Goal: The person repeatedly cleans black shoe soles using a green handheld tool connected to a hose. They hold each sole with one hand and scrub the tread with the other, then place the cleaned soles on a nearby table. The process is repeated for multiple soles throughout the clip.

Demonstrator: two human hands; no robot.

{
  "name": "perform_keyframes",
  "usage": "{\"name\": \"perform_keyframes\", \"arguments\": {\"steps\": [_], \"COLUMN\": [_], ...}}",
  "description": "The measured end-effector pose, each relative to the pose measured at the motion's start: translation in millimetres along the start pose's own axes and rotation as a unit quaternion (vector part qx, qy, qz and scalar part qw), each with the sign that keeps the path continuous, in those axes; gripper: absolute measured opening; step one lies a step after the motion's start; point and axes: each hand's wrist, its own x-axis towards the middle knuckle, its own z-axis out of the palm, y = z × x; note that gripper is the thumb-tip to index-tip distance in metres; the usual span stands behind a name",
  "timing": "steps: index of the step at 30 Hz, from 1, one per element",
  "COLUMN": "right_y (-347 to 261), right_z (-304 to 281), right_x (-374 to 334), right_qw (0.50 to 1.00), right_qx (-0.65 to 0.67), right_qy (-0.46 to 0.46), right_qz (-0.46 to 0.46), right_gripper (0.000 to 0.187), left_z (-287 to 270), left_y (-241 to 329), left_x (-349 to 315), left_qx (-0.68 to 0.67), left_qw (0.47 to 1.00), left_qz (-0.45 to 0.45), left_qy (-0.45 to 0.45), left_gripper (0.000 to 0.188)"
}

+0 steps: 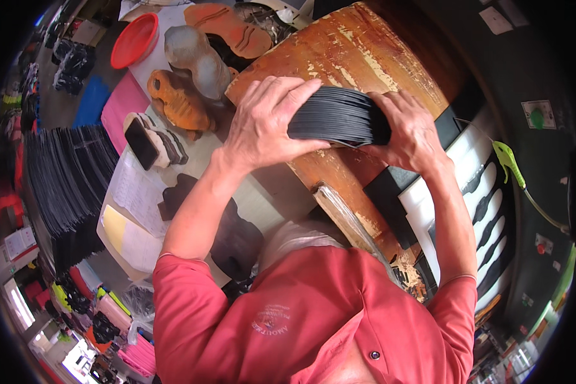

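Between my two hands is a thick stack of thin black sheets (339, 115), its layered edges turned toward me. My left hand (265, 121) grips its left end, thumb below and fingers over the top. At the opposite end my right hand (411, 131) closes round the stack, with some fingers hidden behind it. Beneath is a worn wooden board (339, 48) with chipped, flaking patches; whether the stack touches it I cannot tell.
Left of the board lie rusty sole-shaped metal pieces (179, 99), a red bowl (135, 41), a phone (141, 142) and papers (134, 195). Tall piled black sheets (67, 179) stand farther left. A green air gun (507, 163) hangs right, near a white sheet with black sole shapes (470, 182).
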Motion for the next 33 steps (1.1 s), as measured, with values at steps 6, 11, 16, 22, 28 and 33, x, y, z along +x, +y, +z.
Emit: {"name": "perform_keyframes", "arguments": {"steps": [6,11,16,22,28,33], "right_y": [-25,-32,-20,5,10,-28], "right_z": [1,16,29,44,42,23], "right_x": [4,21,12,12,11,-17], "right_qw": [0.996,0.992,0.996,0.998,1.0,0.998], "right_qx": [0.018,0.036,-0.008,-0.021,0.004,-0.021], "right_qy": [-0.052,-0.049,-0.037,-0.012,-0.011,-0.032], "right_qz": [0.074,0.11,0.083,0.053,0.026,0.041], "right_gripper": [0.122,0.121,0.098,0.102,0.1,0.108], "left_z": [28,47,49,61,58,0], "left_y": [8,-2,-3,2,33,94], "left_x": [-15,-24,-28,-30,-45,-74], "left_qx": [0.032,0.005,0.033,0.049,0.068,0.059], "left_qw": [0.998,0.998,0.994,0.988,0.974,0.975], "left_qz": [-0.047,-0.038,-0.094,-0.137,-0.188,-0.208], "left_qy": [0.013,0.053,0.048,0.051,0.105,0.052], "left_gripper": [0.098,0.098,0.111,0.106,0.1,0.099]}}
